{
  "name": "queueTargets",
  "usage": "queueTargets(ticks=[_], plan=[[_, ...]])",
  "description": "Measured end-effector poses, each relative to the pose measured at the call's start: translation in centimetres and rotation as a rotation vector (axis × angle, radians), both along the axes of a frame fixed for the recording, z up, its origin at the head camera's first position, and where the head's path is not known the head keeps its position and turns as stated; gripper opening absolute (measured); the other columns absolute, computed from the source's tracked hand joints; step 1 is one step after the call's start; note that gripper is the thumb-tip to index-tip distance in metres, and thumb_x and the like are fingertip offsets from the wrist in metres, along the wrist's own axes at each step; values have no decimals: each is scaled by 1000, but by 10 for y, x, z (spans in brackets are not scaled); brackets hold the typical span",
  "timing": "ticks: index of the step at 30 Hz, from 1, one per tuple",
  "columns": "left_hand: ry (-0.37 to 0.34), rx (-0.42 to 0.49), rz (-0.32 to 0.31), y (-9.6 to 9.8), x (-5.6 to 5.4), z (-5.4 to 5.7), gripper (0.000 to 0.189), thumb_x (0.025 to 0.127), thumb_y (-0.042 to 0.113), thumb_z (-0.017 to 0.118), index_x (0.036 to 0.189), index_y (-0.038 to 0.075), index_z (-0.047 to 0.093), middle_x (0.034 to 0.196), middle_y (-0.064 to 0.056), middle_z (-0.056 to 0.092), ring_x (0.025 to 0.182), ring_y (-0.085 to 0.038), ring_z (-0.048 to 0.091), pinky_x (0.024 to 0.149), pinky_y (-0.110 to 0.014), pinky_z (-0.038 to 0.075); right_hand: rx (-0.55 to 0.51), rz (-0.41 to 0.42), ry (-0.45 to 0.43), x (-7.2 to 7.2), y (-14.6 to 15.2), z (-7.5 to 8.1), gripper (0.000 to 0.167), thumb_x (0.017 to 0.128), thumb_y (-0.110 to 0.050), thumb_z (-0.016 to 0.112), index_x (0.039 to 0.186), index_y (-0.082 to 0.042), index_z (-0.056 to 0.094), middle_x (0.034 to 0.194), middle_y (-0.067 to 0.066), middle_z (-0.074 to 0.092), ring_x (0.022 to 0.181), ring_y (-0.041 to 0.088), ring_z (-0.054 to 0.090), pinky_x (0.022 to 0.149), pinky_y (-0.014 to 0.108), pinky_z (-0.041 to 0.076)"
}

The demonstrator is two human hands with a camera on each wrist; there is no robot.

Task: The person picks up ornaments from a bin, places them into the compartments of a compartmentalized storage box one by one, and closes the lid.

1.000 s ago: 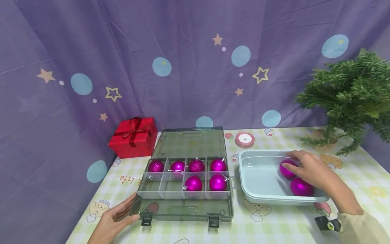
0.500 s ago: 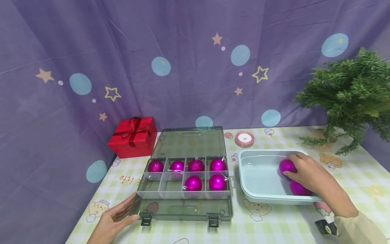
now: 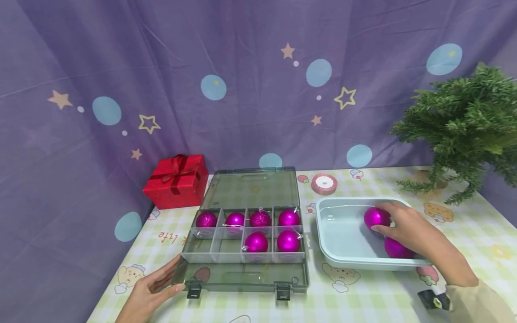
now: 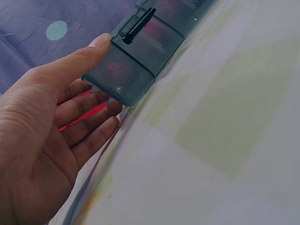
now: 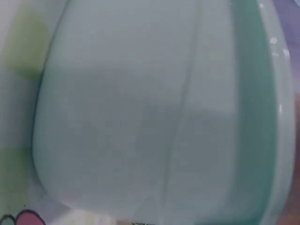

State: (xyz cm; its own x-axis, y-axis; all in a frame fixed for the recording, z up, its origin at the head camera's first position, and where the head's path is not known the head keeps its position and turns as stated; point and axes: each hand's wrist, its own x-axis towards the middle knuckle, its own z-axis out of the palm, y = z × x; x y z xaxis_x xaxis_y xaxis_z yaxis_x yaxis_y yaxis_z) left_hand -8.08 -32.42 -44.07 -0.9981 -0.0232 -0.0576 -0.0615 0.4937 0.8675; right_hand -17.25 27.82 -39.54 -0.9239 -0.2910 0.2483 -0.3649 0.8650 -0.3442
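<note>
A plain beige sleeve [image 3: 480,303] shows near right, a small black piece [image 3: 426,298] beside it; the left hand [image 3: 148,292] is bare.

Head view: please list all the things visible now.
Case: 1, grey-green, open on tablecloth
Case baubles: 6, magenta, four back, two front
Tub: 1, pale blue, right of case
Tub baubles: 2, magenta, one held
Gift box: 1, red, back left
Ribbon spool: 1, pink-white, behind tub
Artificial tree: 1, green, back right
Tablecloth: 1, green-white checked, beneath
Curtain: 1, purple, patterned, behind
Unclear object: 1, black, beside sleeve
Sleeve: 1, beige, right arm
Left hand: 1, touching case's front left corner
Right hand: 1, holding a tub bauble
</note>
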Motion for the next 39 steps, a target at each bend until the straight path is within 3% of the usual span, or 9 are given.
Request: queueTargets(ticks=[5,19,24,30,36,39], plan=[[-3,-7,15,0,1,0,66,93,26,81,150,7,55,147,-3,55,118,9,53,97,-17,50,-109,23,0,3,-2,8,53,87,-26,86,127,3,68,106,14,73,99,37,69,83,60,57],[41,17,-20,-3,-1,-3,62,94,19,80,150,7,55,149,-8,54,121,8,52,97,-17,50,-224,59,52,2,-22,25,56,90,-26,85,133,2,65,115,17,72,100,38,69,84,59,58],[64,18,-31,-3,1,-3,61,94,17,79,150,6,55,149,-10,54,121,7,52,97,-16,50,-260,86,75,2,-34,30,54,89,-23,85,133,1,66,117,14,73,100,32,69,84,55,59],[104,30,-53,-3,2,-4,60,94,12,79,149,4,56,147,-6,56,122,7,52,97,-14,49,-296,109,48,1,-52,39,54,90,-26,85,134,-1,66,117,12,73,100,32,69,83,52,58],[81,35,-39,-3,1,-4,61,94,15,79,149,5,55,148,-8,55,122,8,52,97,-15,49,-338,190,56,-6,-74,37,48,89,-21,84,131,-3,69,117,6,73,99,23,67,85,48,60],[71,37,-34,-3,1,-5,61,94,15,79,150,6,55,148,-10,54,122,7,52,98,-16,50,-345,217,39,-8,-86,36,52,90,-22,84,137,-4,67,120,5,72,100,23,67,85,47,60]])
